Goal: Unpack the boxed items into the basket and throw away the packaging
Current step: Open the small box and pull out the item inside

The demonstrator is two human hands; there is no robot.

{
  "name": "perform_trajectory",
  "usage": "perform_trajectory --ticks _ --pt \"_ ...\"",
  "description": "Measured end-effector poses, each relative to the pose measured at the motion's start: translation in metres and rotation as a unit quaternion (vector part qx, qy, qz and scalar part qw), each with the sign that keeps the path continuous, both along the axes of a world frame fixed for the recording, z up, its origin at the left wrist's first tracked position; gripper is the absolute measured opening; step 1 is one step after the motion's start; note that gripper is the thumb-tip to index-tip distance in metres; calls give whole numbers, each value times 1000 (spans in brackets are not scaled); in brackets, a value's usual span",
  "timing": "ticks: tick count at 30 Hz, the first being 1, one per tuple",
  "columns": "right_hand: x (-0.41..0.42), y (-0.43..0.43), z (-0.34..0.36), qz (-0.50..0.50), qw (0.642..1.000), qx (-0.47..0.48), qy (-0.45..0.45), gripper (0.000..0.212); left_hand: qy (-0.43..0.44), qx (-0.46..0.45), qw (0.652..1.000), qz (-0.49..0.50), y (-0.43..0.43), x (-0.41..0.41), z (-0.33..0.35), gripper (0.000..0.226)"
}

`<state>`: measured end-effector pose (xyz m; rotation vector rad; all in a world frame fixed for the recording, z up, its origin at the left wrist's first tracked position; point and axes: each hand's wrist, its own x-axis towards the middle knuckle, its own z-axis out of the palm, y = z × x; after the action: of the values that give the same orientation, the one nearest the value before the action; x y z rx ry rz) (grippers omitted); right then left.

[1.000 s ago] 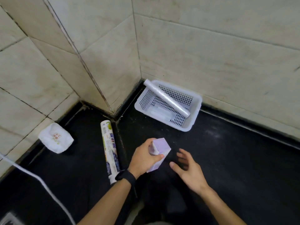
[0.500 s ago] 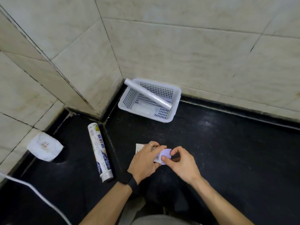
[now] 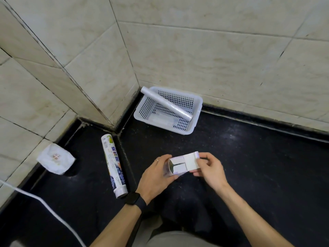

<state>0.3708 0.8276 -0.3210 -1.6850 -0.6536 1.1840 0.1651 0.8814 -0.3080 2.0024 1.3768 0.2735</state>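
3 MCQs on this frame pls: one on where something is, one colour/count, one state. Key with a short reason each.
1. Where does the plastic roll lie?
A. In the white basket, one end propped on its rim
B. On the floor beside the printed tube
C. In the right hand

2. What colour is the basket?
A. Blue
B. White
C. Black

3. What state is the small purple box in?
A. Sealed shut
B. Crushed flat on the floor
C. End flaps open, held by both hands

Key: 1 A, the roll runs diagonally across the basket with its far end over the corner. 2 B, the perforated walls are white against the black floor. 3 C, the left hand grips the body while the right hand holds the opened flap.
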Motion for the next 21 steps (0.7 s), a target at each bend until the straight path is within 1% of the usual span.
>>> perform_trajectory --ticks 1,2,3,4,6,7,9,11,13,15,17,18,19,21 --pt "2 0 -1 0 1000 5 3 14 -5 -3 1000 6 -1 0 3 70" --pt "4 0 -4 8 1000 10 -25 19 -8 1 1000 7 -1 0 5 67" --pt "5 -1 -7 18 997 12 -71 23 -3 12 1000 2 -2 1 7 61" --pt "6 -2 -10 39 990 7 -139 26 8 32 999 -12 -2 2 8 55" --pt "5 -3 -15 84 963 5 -256 29 34 81 995 -51 -3 2 6 45" --pt "3 -4 -16 98 953 17 -285 29 44 102 991 -69 -3 1 4 41" --pt "-1 -5 -17 118 942 46 -310 30 59 123 987 -88 -3 1 0 38" --pt "-6 -8 -18 134 924 75 -351 30 60 124 987 -88 -1 0 -4 41" --pt "-6 -11 -16 157 914 87 -365 38 56 113 989 -76 1 -1 -4 51" --pt "-5 -12 -13 177 919 89 -342 53 51 99 992 -67 2 -1 -1 58" --pt "-4 -14 -11 187 924 92 -320 64 41 75 995 -54 3 0 4 60" --pt "-5 -14 -10 197 923 95 -316 66 34 61 997 -46 3 0 6 62" --pt "-5 -15 -11 208 920 102 -317 63 28 46 998 -40 4 1 7 64" --pt "-6 -15 -11 216 914 121 -322 46 14 14 999 -33 5 1 8 70"
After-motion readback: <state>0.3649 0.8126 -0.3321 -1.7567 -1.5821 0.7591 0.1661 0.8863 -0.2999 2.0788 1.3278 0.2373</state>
